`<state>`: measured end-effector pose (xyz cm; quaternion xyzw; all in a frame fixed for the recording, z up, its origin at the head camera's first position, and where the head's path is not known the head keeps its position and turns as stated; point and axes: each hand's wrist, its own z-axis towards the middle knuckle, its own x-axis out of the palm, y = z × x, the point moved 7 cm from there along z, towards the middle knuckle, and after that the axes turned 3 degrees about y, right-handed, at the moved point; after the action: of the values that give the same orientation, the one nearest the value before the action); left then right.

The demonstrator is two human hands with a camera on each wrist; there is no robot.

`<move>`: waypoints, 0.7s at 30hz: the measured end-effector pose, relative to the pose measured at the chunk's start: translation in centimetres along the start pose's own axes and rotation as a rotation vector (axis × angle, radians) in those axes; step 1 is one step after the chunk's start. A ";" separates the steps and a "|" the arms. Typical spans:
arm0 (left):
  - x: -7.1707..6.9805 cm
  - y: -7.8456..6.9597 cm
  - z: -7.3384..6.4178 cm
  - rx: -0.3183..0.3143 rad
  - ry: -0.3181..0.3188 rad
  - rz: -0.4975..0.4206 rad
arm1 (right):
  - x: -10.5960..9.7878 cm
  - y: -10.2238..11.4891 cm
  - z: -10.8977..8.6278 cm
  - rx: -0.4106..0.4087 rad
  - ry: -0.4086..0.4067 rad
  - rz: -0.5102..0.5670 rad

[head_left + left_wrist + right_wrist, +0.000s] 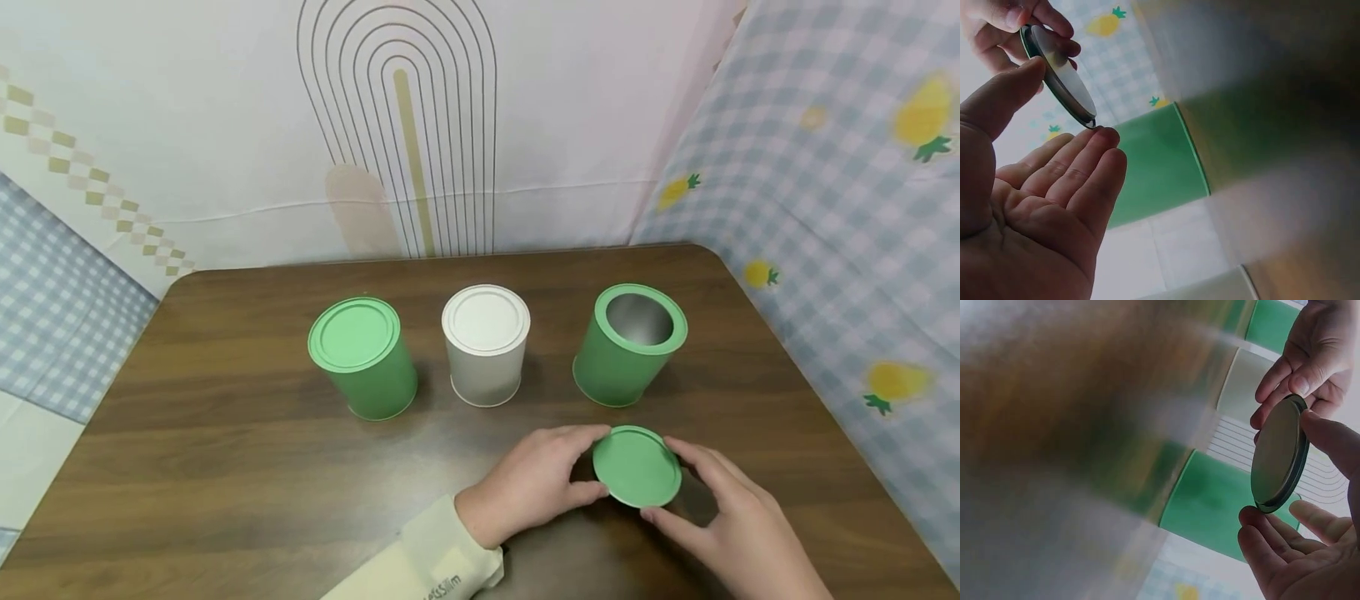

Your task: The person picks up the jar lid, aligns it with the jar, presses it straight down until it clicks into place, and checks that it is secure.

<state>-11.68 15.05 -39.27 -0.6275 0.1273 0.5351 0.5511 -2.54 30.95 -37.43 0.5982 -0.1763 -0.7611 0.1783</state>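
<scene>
A round green lid (637, 467) is held up off the table, in front of an uncovered green can (617, 367). My left hand (536, 479) grips the lid's left edge between thumb and fingertips. On the opposite edge, my right hand (731, 508) holds it the same way, thumb at the near side and fingers at the far side. From the right wrist view, the lid's bare metal underside (1274, 453) shows, with fingertips right at its rim. The can behind stands upright, its grey inside visible through the round opening.
A white can (486, 375) with its lid on stands at the middle of the brown wooden table (225, 467). Left of it is another green can (382, 383), also lidded. A patterned cloth (570, 108) hangs behind the table, and a checked cloth with pineapples (840, 250) lines the right side.
</scene>
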 end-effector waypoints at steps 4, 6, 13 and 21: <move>-0.4 -0.2 0.3 0.014 -0.012 0.000 | -0.5 0.2 0.1 -0.028 -0.028 0.015; -0.6 -0.3 0.5 0.024 -0.014 -0.002 | -0.6 0.3 0.2 -0.035 -0.037 0.016; -1.4 -0.6 1.0 0.052 -0.034 0.004 | -1.3 0.6 0.6 -0.066 -0.073 -0.002; -2.5 -0.9 1.6 0.055 -0.058 -0.021 | -2.6 1.3 1.3 -0.112 -0.129 0.025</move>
<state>-12.81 15.61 -36.43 -0.5977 0.1195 0.5433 0.5773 -3.12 31.12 -34.28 0.5349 -0.1520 -0.8043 0.2095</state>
